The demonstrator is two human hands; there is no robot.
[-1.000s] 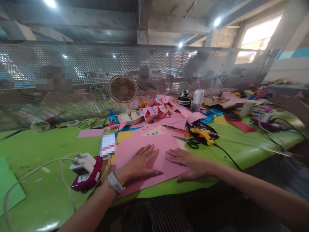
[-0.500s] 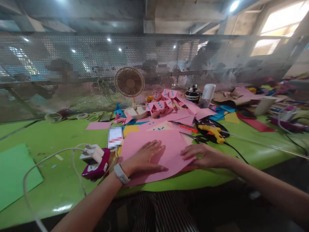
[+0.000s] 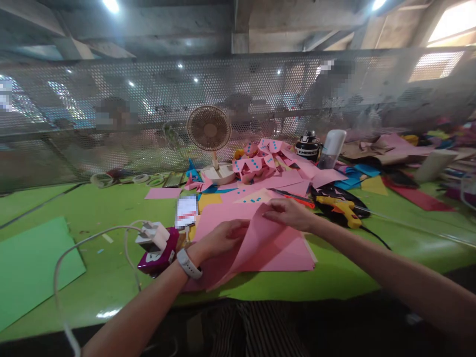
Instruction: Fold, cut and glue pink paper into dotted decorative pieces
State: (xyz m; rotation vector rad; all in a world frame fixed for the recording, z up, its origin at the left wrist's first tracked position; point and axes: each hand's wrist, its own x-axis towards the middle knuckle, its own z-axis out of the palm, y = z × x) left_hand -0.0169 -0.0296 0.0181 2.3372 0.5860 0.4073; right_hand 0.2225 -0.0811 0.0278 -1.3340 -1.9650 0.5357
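Observation:
A large pink paper sheet (image 3: 248, 250) is bent up and over to the left, its raised edge slanting across the front of the table. My right hand (image 3: 288, 213) pinches this sheet by its upper right part, fingers closed on the edge. Inside the bend, my left hand (image 3: 223, 239) lies with fingers stretched on the sheet's left part; the lifted paper partly covers its fingertips. A white watch band (image 3: 189, 264) circles the left wrist. More pink paper (image 3: 286, 250) is exposed underneath, with a pale sheet edge at its right side.
Left of the hands stands a purple power strip (image 3: 158, 260) with a white plug and cable. A phone (image 3: 186, 210), a small fan (image 3: 209, 130), a pile of pink cut pieces (image 3: 256, 166), a yellow glue gun (image 3: 340, 208) and a bottle (image 3: 332, 148) are farther back. Green card (image 3: 37, 267) lies far left.
My right hand has moved up and left, lifting the right side of the pink sheet and bending it over. My left hand stays on the sheet. The view has shifted slightly left.

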